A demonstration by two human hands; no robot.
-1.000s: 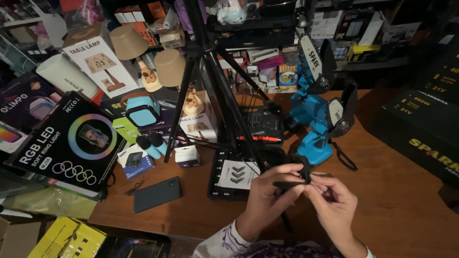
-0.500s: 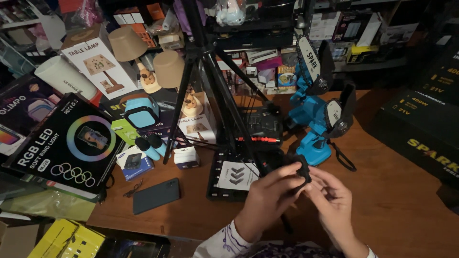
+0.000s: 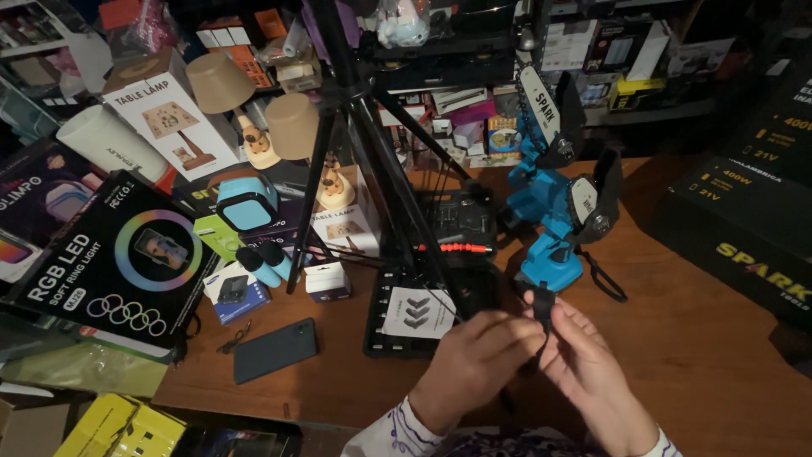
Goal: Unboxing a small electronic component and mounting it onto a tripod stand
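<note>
Both hands are meeting just in front of the blue mini chainsaw (image 3: 554, 216) on the brown wooden table (image 3: 702, 338). The left hand (image 3: 474, 360) is pinching a thin black cord (image 3: 440, 303) with fingers curled tight, its grip clenched on that cord. The right hand (image 3: 584, 364) is grasping a small black clip-like piece (image 3: 543, 306) — matte, oblong, held upright between thumb and fingertips, just below the chainsaw's base. Left of the chainsaw, a black tripod (image 3: 372, 144) is spreading its slim metal legs over a flat black tray (image 3: 423, 317). Further left of the chainsaw, a dark smooth phone (image 3: 275, 349) is lying flat beside a glossy ring-light box (image 3: 118, 262). Compared with half a second ago, the hands are sitting slightly lower and the black piece is standing more upright — everything else is unmoved.
</note>
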